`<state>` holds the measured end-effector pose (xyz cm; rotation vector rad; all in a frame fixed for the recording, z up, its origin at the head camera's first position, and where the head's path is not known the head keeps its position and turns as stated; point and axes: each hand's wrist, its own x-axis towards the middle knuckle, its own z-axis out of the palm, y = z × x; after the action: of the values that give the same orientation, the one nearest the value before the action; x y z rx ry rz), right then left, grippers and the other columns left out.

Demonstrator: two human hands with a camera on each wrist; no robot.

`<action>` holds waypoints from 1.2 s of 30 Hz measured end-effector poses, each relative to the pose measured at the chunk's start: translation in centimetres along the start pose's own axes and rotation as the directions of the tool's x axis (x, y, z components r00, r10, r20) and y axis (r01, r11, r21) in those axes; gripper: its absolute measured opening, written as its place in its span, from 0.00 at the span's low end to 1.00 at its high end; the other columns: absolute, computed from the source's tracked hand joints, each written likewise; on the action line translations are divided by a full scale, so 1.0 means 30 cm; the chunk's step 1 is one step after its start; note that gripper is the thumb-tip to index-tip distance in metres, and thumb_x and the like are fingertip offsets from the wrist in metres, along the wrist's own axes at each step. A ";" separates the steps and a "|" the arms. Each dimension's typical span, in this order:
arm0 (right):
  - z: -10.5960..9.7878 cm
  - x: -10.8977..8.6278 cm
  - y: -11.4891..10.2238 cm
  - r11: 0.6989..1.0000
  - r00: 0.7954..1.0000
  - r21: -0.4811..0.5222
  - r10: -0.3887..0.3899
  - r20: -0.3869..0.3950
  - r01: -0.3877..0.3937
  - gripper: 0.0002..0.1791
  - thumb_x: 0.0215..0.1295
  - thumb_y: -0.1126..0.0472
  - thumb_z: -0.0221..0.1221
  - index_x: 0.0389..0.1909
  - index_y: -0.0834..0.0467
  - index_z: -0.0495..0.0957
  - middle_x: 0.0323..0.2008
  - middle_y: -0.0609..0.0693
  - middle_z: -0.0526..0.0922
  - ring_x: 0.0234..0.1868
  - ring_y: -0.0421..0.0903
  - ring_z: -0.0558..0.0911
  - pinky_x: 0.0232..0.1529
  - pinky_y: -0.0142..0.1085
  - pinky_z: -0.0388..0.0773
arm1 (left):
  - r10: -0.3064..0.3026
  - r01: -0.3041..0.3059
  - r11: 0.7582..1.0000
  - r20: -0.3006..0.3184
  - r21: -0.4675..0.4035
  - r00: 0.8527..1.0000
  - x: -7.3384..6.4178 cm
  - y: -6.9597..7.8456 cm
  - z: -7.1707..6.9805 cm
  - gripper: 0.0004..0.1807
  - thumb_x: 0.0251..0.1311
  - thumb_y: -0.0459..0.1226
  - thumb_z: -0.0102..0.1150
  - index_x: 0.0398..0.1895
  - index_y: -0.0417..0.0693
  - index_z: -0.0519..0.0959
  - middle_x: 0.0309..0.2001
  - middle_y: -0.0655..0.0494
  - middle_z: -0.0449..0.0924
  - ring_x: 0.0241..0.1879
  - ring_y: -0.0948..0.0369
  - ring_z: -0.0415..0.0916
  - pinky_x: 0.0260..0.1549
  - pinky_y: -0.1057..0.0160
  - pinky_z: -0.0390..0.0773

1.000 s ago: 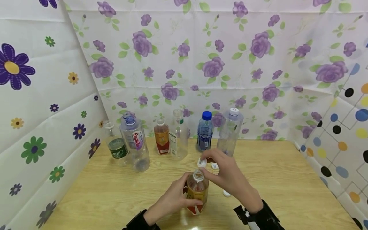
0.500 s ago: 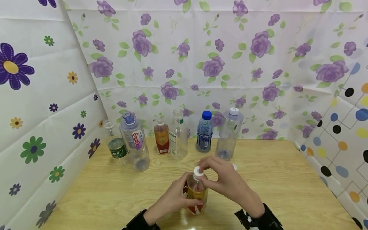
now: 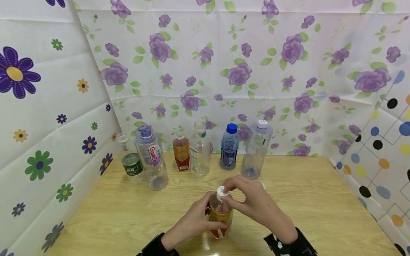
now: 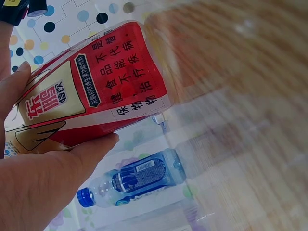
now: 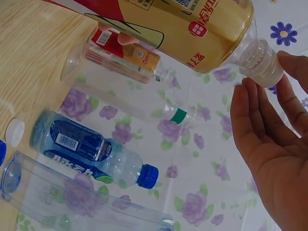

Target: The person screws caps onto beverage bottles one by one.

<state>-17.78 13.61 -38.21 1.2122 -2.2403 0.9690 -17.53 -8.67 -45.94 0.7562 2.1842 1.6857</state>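
Observation:
A drink bottle with a red and gold label stands upright near the table's front. My left hand grips its body from the left, thumb across the front. A white cap sits on the bottle's mouth, and my right hand pinches it between thumb and fingers. In the right wrist view, the fingertips are on both sides of the cap. From the left wrist, the lower label shows above the wooden table, with my thumb along its edge.
Along the back stand a green-labelled bottle, a large clear bottle, a red-gold bottle, a clear bottle, a blue-capped bottle and a tall white-capped bottle. A loose white cap lies behind my right hand.
A second ago my right hand held the white cap above the bottle's open mouth. It has come down, and the cap is now on the mouth. My left hand keeps its grip.

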 end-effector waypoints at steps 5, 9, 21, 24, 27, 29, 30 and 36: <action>-0.006 0.001 0.001 1.000 1.000 -0.016 -0.020 0.013 0.020 0.15 0.61 0.66 0.71 0.41 0.48 0.77 0.45 0.41 0.83 0.44 0.37 0.84 0.43 0.28 0.85 | -0.007 0.007 1.000 0.006 -0.006 1.000 -0.003 0.004 0.003 0.41 0.58 0.43 0.75 0.72 0.59 0.63 0.64 0.57 0.73 0.63 0.57 0.74 0.59 0.67 0.78; -0.011 0.006 -0.001 0.998 0.999 -0.040 -0.043 0.012 0.043 0.15 0.61 0.66 0.72 0.41 0.48 0.77 0.45 0.42 0.84 0.44 0.38 0.85 0.43 0.27 0.85 | 0.007 -0.007 1.000 0.017 -0.006 1.000 -0.005 -0.001 0.003 0.42 0.59 0.45 0.74 0.73 0.60 0.61 0.65 0.56 0.72 0.64 0.57 0.73 0.61 0.66 0.77; -0.021 0.016 0.005 0.998 0.998 0.026 -0.059 0.030 0.058 0.13 0.64 0.67 0.69 0.45 0.51 0.79 0.45 0.45 0.84 0.45 0.40 0.85 0.46 0.28 0.85 | -0.002 0.002 1.000 0.004 0.010 1.000 -0.001 0.004 -0.001 0.42 0.58 0.41 0.75 0.73 0.57 0.63 0.64 0.56 0.73 0.62 0.57 0.74 0.58 0.68 0.78; -0.019 0.012 0.004 0.998 0.998 0.030 -0.052 0.035 0.051 0.14 0.63 0.68 0.69 0.45 0.50 0.79 0.45 0.44 0.84 0.45 0.39 0.85 0.45 0.27 0.85 | -0.007 0.007 1.000 0.007 0.009 1.000 -0.002 0.004 -0.001 0.42 0.58 0.41 0.75 0.73 0.57 0.63 0.64 0.56 0.73 0.62 0.57 0.74 0.58 0.68 0.78; -0.019 0.012 0.001 0.999 0.998 0.019 -0.040 0.040 0.039 0.15 0.62 0.68 0.70 0.44 0.50 0.79 0.46 0.44 0.85 0.45 0.39 0.86 0.45 0.27 0.85 | -0.002 0.002 1.000 0.008 0.008 1.000 -0.002 0.005 -0.001 0.42 0.59 0.41 0.75 0.73 0.57 0.62 0.64 0.55 0.73 0.63 0.54 0.74 0.58 0.67 0.78; -0.024 0.015 -0.003 1.000 0.998 0.002 -0.027 0.062 0.027 0.15 0.61 0.67 0.71 0.44 0.50 0.79 0.47 0.44 0.84 0.45 0.39 0.85 0.45 0.27 0.85 | 0.001 -0.001 1.000 0.007 0.006 1.000 -0.001 0.005 -0.001 0.42 0.58 0.41 0.75 0.73 0.56 0.62 0.64 0.55 0.73 0.63 0.51 0.74 0.58 0.67 0.78; -0.029 0.017 -0.006 1.000 0.996 -0.012 -0.022 0.081 0.023 0.15 0.61 0.66 0.71 0.44 0.50 0.78 0.47 0.44 0.84 0.45 0.39 0.85 0.45 0.28 0.85 | 0.003 -0.003 1.000 0.007 0.005 1.000 -0.002 0.006 -0.001 0.42 0.58 0.41 0.75 0.73 0.56 0.62 0.64 0.54 0.73 0.64 0.49 0.73 0.58 0.67 0.78; -0.083 0.061 -0.018 0.987 0.964 -0.123 -0.069 0.258 0.104 0.18 0.63 0.59 0.72 0.51 0.52 0.78 0.56 0.50 0.81 0.50 0.45 0.84 0.47 0.32 0.85 | 0.001 -0.001 1.000 0.017 0.002 1.000 -0.008 0.010 0.000 0.42 0.60 0.41 0.74 0.74 0.55 0.61 0.65 0.53 0.72 0.65 0.47 0.72 0.58 0.66 0.78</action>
<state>-18.22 14.23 -35.16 1.4274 -2.3778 0.6468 -17.25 -8.75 -45.67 0.7696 2.1741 1.6719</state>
